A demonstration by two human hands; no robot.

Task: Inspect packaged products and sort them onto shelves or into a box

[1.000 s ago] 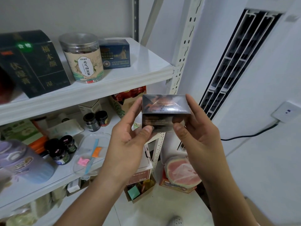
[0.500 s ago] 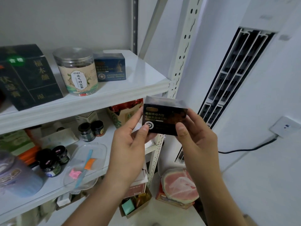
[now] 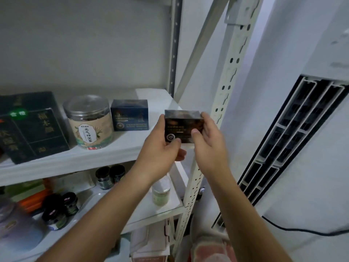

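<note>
Since left grip and right grip each pinch one end of the box, its label faces the person, near the bare end of the shelf, likely for placing.

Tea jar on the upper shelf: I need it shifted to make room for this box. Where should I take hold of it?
Probably round the lid, coming from above and the front. The tea jar stands upright with its lid free, while the dark green box and the blue box flank its body closely, leaving little finger room.
</note>
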